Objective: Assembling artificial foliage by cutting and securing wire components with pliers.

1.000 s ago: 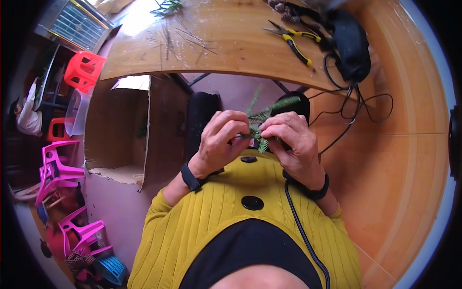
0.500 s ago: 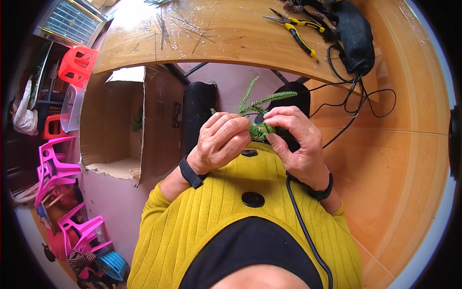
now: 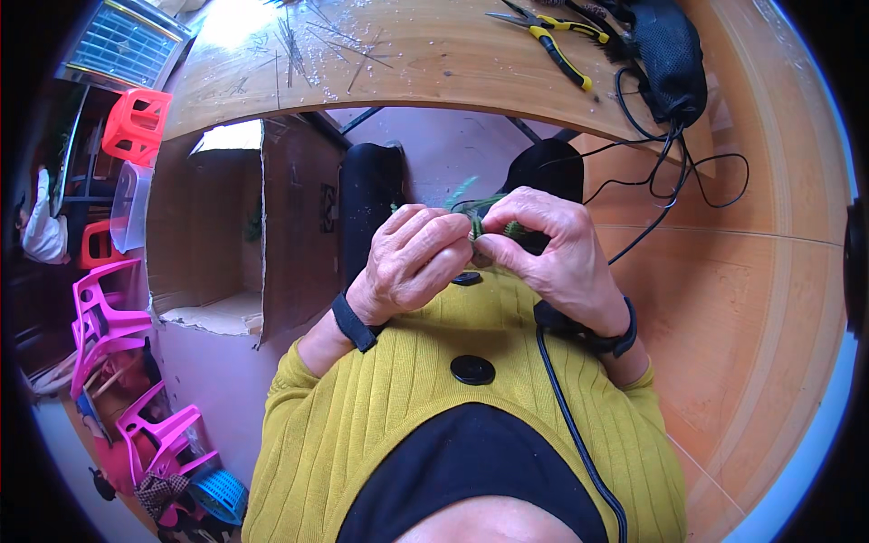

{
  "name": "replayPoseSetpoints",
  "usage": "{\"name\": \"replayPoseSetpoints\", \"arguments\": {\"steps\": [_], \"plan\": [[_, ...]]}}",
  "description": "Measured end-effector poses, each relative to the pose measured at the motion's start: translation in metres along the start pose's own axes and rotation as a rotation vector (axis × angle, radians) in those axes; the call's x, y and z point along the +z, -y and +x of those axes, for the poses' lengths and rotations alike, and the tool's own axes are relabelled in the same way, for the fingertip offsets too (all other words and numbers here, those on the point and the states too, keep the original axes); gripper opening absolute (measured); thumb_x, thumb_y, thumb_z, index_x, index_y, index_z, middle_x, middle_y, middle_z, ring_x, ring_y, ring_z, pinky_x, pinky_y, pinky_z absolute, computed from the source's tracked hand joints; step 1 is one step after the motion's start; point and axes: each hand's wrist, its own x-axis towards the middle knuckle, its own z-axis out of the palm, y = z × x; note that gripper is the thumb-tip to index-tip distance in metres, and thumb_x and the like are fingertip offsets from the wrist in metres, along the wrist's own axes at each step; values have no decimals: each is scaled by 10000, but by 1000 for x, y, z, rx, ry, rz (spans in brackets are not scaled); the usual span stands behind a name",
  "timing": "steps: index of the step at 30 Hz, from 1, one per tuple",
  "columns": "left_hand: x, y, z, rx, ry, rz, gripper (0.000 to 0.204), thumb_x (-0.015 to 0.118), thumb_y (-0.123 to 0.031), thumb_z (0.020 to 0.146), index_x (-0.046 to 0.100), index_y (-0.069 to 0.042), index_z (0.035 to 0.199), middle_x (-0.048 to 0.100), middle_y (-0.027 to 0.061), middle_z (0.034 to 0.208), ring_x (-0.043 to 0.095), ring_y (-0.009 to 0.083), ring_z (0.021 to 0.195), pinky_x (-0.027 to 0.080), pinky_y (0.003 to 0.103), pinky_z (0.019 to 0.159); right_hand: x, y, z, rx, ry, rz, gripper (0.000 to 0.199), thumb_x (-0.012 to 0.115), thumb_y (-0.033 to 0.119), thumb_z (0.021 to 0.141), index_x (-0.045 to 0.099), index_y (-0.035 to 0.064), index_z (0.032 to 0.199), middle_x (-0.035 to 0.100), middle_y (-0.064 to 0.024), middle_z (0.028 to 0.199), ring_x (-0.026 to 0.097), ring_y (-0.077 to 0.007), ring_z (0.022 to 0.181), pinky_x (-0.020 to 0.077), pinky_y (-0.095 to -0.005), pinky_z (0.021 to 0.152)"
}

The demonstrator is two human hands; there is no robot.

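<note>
Above my lap, my left hand (image 3: 418, 258) is closed, its fingers curled and pinching a green artificial pine sprig (image 3: 478, 223). Close beside it, my right hand (image 3: 550, 242) pinches the same sprig between thumb and forefinger. Thin needled branches stick out past the fingertips, one of them blurred. Both hands nearly touch, and the sprig's base is hidden between them. Each wrist wears a black band.
A wooden table (image 3: 434, 68) ahead carries scattered wire pieces (image 3: 291, 54), yellow-black pliers (image 3: 559, 56) and a black mesh pouch (image 3: 668, 63) with cables. An open cardboard box (image 3: 294, 217) stands at the left, pink stools (image 3: 104, 312) beyond it. A black cable (image 3: 579, 434) crosses my sweater.
The sprig's branches have turned and now show less above my hands. My right hand has shifted slightly, its fingers pinching closer to my left hand. The view has tilted a little.
</note>
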Motion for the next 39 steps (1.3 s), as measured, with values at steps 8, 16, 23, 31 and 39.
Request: {"name": "replayPoseSetpoints", "arguments": {"steps": [8, 16, 23, 31, 39], "plan": [[2, 5, -1, -109, 20, -73, 298, 772, 58, 572, 568, -28, 772, 601, 111, 856, 620, 238, 730, 514, 323, 667, 1, -25, 0, 342, 18, 445, 66, 683, 65, 847, 646, 11, 842, 621, -1, 804, 553, -50, 735, 452, -199, 684], [17, 14, -5, -535, -65, -562, 259, 737, 72, 688, 579, 6, 882, 649, 106, 942, 640, 171, 813, 516, 264, 708, 7, -33, -1, 313, -160, 474, 71, 629, 78, 889, 623, 12, 865, 630, -8, 799, 558, -43, 726, 450, -193, 686], [18, 12, -6, -861, -126, -1004, 234, 709, 50, 792, 634, 30, 1013, 658, 70, 947, 611, 77, 869, 510, 214, 766, 8, -35, -1, 282, -253, 480, 85, 602, 90, 899, 615, 17, 856, 637, -13, 812, 552, -35, 731, 448, -196, 696], [17, 20, -11, -818, -26, -1003, 184, 704, 61, 786, 667, 27, 963, 662, 68, 904, 613, 94, 846, 502, 229, 726, 7, -24, -1, 274, -242, 553, 65, 599, 66, 896, 616, 18, 856, 638, -20, 829, 546, -36, 737, 446, -191, 709], [15, 26, 0, -451, -22, -659, 242, 717, 88, 672, 658, -19, 881, 647, 94, 893, 626, 207, 783, 501, 270, 687, 8, -27, 1, 258, -229, 512, 41, 600, 31, 893, 622, 0, 877, 632, -34, 861, 547, -50, 755, 451, -201, 715]]}}
